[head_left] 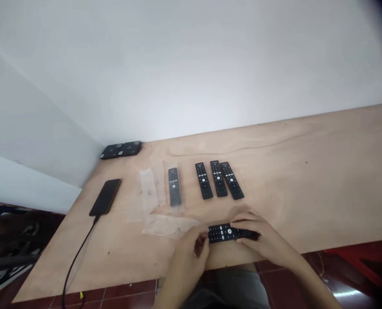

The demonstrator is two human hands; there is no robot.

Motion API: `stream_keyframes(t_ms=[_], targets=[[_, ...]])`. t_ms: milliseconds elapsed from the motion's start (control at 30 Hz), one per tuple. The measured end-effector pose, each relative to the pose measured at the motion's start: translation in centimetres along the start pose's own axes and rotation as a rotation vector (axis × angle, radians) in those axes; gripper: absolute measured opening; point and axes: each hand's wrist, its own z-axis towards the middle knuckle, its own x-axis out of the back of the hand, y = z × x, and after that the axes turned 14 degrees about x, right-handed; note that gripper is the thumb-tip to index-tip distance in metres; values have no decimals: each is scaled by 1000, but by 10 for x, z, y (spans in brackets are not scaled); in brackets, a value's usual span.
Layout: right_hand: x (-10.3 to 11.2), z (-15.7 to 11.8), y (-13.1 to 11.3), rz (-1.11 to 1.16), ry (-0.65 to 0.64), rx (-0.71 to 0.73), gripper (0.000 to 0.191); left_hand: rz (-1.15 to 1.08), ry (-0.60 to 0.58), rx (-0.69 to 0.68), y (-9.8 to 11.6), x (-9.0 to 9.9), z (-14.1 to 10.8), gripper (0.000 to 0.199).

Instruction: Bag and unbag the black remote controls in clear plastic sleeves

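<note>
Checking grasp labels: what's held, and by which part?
The right hand holds the black remote control by its right end. The left hand is at the other end, beside a clear plastic sleeve; its hold is unclear.

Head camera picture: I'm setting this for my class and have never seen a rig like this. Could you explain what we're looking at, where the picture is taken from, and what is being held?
There is no machine here, just a person working with bare hands. The picture comes from a camera worn on their head, looking forward and down, so their arms enter from the bottom edge. Their left hand and right hand hold a slim black remote control lying sideways, beside a clear plastic sleeve. On the pale wooden table lie three more slim black remote controls close together, another slim black remote control on clear plastic, a black smartphone with a black cable, and two flat black objects by the wall.
</note>
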Motion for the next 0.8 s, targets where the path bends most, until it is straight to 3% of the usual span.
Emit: stream_keyframes(t_ms=[133, 233, 367, 533, 800], targets=[[0, 2, -1, -9, 7, -10, 33, 98, -76, -121, 2, 28, 6, 27], [0, 3, -1, -6, 17, -16, 32, 220, -103, -254, -1, 51, 14, 47], [1, 4, -2, -12, 17, -13, 31, 377, -124, -294, -12, 68, 27, 61], [2, 4, -2, -20, 8, -5, 32, 364, -165, -321, -24, 64, 35, 60], [0, 6, 0, -13, 11, 9, 34, 298, -162, -345, -26, 52, 32, 55]])
